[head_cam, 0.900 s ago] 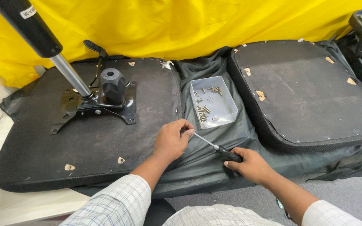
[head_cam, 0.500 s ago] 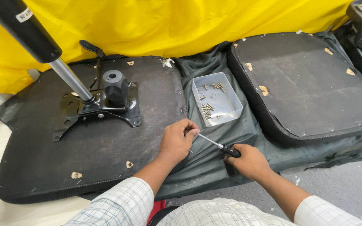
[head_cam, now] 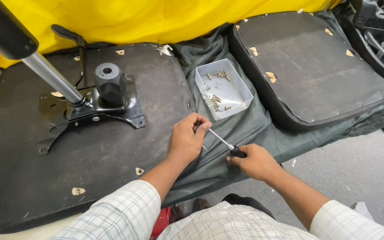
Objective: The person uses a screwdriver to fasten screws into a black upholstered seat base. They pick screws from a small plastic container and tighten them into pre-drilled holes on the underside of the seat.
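My right hand [head_cam: 255,162] grips the black handle of a screwdriver [head_cam: 227,144]. Its thin metal shaft slants up and left to my left hand [head_cam: 186,138], whose fingertips pinch around the tip; whatever is at the tip is hidden by the fingers. Both hands hover over dark green cloth at the right edge of an upturned black seat base [head_cam: 112,151]. A black metal chair mechanism plate [head_cam: 94,109] with a round knob and a silver gas-lift cylinder [head_cam: 52,78] is mounted on that base, to the left.
A clear plastic tray [head_cam: 241,89] holding several small brass screws lies on the cloth just above my hands. A second upturned black cushion [head_cam: 316,66] lies at the right. Yellow sheet behind, black chair parts at top right, grey floor at lower right.
The camera has shifted, moving the scene up and left in view. My hands keep the same grip on the screwdriver, with the left fingers still at its tip.
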